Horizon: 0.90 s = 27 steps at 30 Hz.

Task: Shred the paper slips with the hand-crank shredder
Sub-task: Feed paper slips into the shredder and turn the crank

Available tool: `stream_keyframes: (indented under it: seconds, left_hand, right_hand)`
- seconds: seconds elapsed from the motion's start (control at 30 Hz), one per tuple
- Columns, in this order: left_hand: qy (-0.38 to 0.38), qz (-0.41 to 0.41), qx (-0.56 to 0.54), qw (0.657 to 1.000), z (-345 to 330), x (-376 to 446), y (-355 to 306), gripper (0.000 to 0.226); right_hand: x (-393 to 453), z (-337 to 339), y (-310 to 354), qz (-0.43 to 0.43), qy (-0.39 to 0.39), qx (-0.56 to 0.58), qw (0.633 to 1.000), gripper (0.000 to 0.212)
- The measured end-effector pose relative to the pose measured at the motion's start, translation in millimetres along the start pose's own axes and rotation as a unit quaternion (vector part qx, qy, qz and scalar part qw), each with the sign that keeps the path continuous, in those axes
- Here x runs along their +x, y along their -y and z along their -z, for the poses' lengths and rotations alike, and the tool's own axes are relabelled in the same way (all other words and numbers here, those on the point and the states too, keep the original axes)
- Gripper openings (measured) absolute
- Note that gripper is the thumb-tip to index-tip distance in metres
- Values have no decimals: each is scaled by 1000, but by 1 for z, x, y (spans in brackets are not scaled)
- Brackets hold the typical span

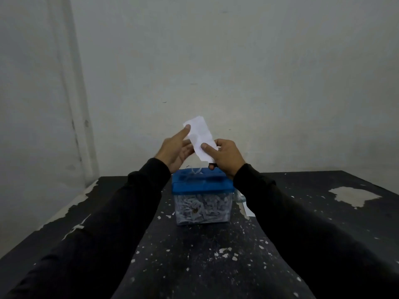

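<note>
A small hand-crank shredder stands on the black table, with a blue lid [202,184] over a clear bin [203,209] packed with white shreds. Above it, both hands hold a creased white paper slip [199,134] upright in the air. My left hand [177,149] pinches its upper left edge, forefinger stretched along the paper. My right hand [226,155] pinches the slip's lower right part with thumb on the front. The crank is hidden behind my right arm.
The worn black table [194,255] is speckled with paper bits and chipped paint. More white paper [248,209] lies right of the shredder, mostly hidden by my right sleeve. A plain wall rises close behind the table.
</note>
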<state>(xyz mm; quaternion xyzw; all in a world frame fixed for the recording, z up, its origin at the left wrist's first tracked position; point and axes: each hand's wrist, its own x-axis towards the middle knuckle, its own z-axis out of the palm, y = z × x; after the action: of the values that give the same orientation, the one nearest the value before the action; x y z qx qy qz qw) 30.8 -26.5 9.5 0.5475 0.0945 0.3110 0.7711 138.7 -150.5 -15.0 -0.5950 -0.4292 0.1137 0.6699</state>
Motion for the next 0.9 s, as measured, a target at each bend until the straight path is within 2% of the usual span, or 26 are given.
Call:
stream_keyframes:
  seconds: [0.07, 0.17, 0.23, 0.3, 0.4, 0.53, 0.63, 0.7, 0.8, 0.9]
  left_hand:
    - [48, 25, 67, 996, -3, -3, 9, 43]
    - [20, -21, 180, 983, -3, 0, 13, 32]
    - [6, -57, 272, 961, 3, 1, 10, 31]
    - [32, -66, 306, 949, 10, 0, 8, 33]
    - [53, -91, 334, 937, 21, -6, 5, 33]
    - [71, -121, 468, 872, 36, -8, 2, 21]
    - [72, -115, 484, 865, 47, -9, 5, 7]
    - [77, -114, 475, 869, 49, -11, 8, 3]
    - [84, -110, 467, 873, 48, -11, 12, 17]
    - [80, -121, 479, 866, 45, -11, 13, 16]
  right_hand:
    - [0, -4, -4, 6, -10, 0, 1000, 36]
    - [-3, -7, -4, -3, 39, -27, 999, 32]
    - [-2, -4, 0, -10, 80, -88, 993, 25]
    - [3, 1, 1, 11, 91, -168, 981, 25]
    - [10, 3, 0, 57, 68, -197, 976, 19]
    - [18, -2, -12, 72, 35, -215, 973, 21]
    - [19, -4, -13, 59, 77, -217, 971, 18]
    - [16, -1, -11, 37, 122, -236, 963, 28]
    - [15, 10, -12, 28, 123, -268, 955, 28]
    - [13, 14, -12, 25, 114, -267, 957, 28]
